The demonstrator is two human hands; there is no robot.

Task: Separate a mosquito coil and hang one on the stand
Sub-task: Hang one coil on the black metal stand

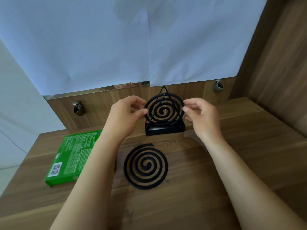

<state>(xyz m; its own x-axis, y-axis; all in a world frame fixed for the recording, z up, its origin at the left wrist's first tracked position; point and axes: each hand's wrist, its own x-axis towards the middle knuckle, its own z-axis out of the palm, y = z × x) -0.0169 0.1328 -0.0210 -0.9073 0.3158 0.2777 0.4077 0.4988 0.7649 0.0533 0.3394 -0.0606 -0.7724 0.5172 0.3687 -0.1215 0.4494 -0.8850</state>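
Currently held: a black spiral mosquito coil (164, 112), upright, inside the frame of the black metal triangular stand (164, 129) at the back of the wooden table (232, 163).
Left hand (126, 117): thumb and fingertips pinch the coil's left rim, a narrow, light grip on the outermost turn.
Right hand (201, 117): pinches the right rim the same way, opposite the left.
Stand: one slanted rod crosses in front of the coil, and a thin wire drops from the apex toward the coil's centre. The tray base sits just below the coil's lower edge. I cannot tell whether the centre is already caught on the wire's tip.
Second black spiral coil (145, 166): lies flat on the table nearer the person, well apart from both hands — so the separating looks done.
Green cardboard box (73, 155): lies flat on the table, left of the flat coil.
Handling: I judge the coil light, stiff and brittle — its thin turns would likely snap under a twist or squeeze rather than bend.
Where to hold: opposite points of the outer ring, with even, gentle pressure, keeping it in one plane and avoiding the inner turns.
Risk: letting go before the centre seats could drop the coil into the tray and crack it.
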